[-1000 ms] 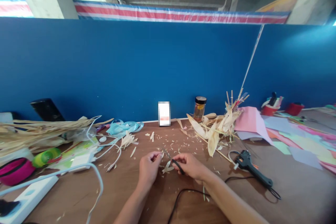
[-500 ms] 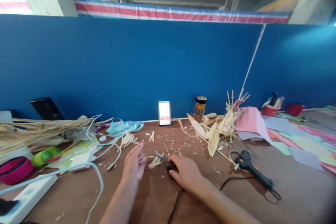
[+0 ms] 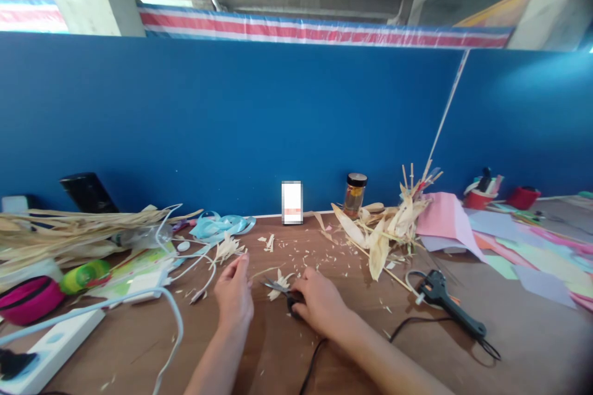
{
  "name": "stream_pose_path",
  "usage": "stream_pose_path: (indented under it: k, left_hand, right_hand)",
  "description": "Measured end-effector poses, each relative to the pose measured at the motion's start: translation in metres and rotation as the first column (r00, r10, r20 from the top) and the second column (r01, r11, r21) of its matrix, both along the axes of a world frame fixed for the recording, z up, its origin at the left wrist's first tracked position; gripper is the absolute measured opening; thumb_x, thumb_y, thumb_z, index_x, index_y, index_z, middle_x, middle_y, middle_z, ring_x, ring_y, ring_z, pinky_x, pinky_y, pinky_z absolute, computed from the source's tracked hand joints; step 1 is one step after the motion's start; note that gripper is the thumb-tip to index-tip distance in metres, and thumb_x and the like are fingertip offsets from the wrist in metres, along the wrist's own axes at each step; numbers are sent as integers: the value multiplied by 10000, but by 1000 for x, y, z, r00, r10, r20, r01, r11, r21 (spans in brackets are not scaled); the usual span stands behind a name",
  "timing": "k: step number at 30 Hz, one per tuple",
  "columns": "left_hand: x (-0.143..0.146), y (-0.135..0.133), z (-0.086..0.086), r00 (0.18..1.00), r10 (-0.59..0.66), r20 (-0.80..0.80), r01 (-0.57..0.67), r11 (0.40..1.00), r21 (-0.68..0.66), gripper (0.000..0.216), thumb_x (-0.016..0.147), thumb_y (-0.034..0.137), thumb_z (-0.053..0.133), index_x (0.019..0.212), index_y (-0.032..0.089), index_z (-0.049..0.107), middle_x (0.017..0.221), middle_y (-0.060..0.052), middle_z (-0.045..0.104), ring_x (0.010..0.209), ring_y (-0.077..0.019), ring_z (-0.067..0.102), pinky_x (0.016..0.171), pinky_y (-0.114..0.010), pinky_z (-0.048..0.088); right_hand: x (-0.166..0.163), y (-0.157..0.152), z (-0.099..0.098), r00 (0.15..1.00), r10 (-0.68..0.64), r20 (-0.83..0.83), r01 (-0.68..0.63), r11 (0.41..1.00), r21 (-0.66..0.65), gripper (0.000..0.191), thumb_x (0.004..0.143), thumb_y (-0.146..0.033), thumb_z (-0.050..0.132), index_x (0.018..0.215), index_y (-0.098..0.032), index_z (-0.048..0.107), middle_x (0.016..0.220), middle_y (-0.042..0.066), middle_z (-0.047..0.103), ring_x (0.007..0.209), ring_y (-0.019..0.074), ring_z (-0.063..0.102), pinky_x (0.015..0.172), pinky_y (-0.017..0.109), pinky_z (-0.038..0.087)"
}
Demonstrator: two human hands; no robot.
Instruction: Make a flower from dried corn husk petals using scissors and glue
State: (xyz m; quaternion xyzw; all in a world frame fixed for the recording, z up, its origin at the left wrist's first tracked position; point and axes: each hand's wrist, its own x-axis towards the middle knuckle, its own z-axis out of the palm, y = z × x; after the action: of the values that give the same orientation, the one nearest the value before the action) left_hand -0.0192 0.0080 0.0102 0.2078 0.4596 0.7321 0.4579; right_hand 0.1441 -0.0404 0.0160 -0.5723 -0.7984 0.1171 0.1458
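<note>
My right hand point(image 3: 322, 302) grips a pair of scissors point(image 3: 293, 305) by the dark handles, low over the brown table. Their blades point left, slightly parted, in front of a small bundle of pale husk strips point(image 3: 280, 284). To the left, my left hand point(image 3: 235, 296) is closed in a pinch, thumb against forefinger. Whatever lies between those fingertips is too small to make out. A thin curved strip point(image 3: 266, 271) shows between the two hands; whether the left fingers hold it is unclear. Another cut husk bundle point(image 3: 227, 248) lies just beyond my left hand.
A glue gun point(image 3: 451, 303) with its cord lies at right. Dried husks point(image 3: 380, 237), a jar point(image 3: 355, 195) and coloured paper point(image 3: 447, 222) stand or lie behind it. At left are a power strip point(image 3: 69, 345), white cables and blue ribbon point(image 3: 222, 225). Husk scraps litter the middle.
The scissors and right hand have shifted slightly left, and the blades now sit nearer my left hand. My left hand has turned, its fingertips drawn into a tighter pinch.
</note>
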Motion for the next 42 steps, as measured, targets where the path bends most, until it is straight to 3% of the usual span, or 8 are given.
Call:
stream_pose_path:
  k: [8, 13, 17, 20, 24, 28, 32, 42]
  left_hand:
    - [4, -5, 2, 977, -201, 78, 198, 979, 39, 323, 508, 308, 745, 747, 139, 607, 460, 107, 376, 381, -5, 274, 362, -136, 197]
    - [7, -10, 5, 934, -357, -2, 357, 934, -12, 308, 538, 352, 724, 734, 148, 602, 420, 121, 315, 350, -4, 253, 353, -131, 181]
    - [18, -20, 5, 809, -562, -173, 551, 827, -114, 266, 590, 361, 691, 698, 130, 616, 409, 102, 342, 353, -11, 238, 351, -138, 152]
    - [30, -29, 4, 686, -637, -352, 631, 761, -146, 240, 633, 356, 660, 652, 119, 631, 468, 41, 479, 404, -38, 348, 391, -153, 248]
    - [39, -37, 2, 581, -588, -562, 662, 744, -94, 222, 674, 339, 618, 646, 121, 653, 589, -40, 600, 535, -116, 493, 511, -209, 369]
    - [41, -42, 2, 521, -479, -707, 626, 777, -65, 191, 692, 323, 587, 655, 152, 665, 612, -43, 611, 558, -143, 508, 541, -223, 380]
    - [45, -46, 2, 431, -408, -805, 624, 779, -61, 198, 708, 302, 556, 587, 174, 647, 570, -26, 565, 538, -139, 473, 525, -216, 356]
    - [42, -42, 2, 386, -515, -765, 656, 736, -164, 193, 722, 304, 541, 683, 172, 677, 662, -49, 644, 616, -169, 543, 581, -228, 393]
  right_hand:
    - [14, 4, -1, 971, 122, -206, -149, 981, -122, 100, 673, -222, 593, 758, -185, 632, 670, -8, 603, 603, 121, 523, 516, 192, 310]
    - [22, 4, 2, 905, -48, -422, 15, 997, -80, 193, 756, -241, 512, 907, -192, 622, 738, 13, 631, 643, 132, 541, 577, 214, 365]
    - [33, 3, 13, 813, -119, -570, 140, 990, -7, 219, 822, -299, 424, 877, -176, 597, 729, 21, 615, 661, 143, 539, 613, 236, 384]
    - [36, 1, 14, 716, -67, -695, 65, 997, -29, 228, 818, -346, 444, 916, -183, 569, 742, 10, 592, 673, 136, 525, 607, 220, 388]
    - [32, -1, 2, 617, -61, -785, -27, 995, -98, 327, 847, -423, 374, 735, -166, 540, 617, -18, 517, 584, 109, 469, 544, 195, 353]
    - [27, -2, -9, 688, -66, -723, 5, 996, -86, 464, 863, -466, 296, 547, -164, 453, 513, -47, 355, 504, 90, 350, 485, 194, 266]
    - [23, -3, -11, 749, -30, -662, 9, 999, -36, 467, 865, -445, 302, 529, -159, 457, 523, -42, 345, 514, 88, 327, 496, 197, 259]
    - [33, -4, -8, 701, -73, -710, 69, 997, -34, 391, 859, -380, 378, 564, -158, 508, 521, -27, 481, 531, 99, 457, 517, 189, 332]
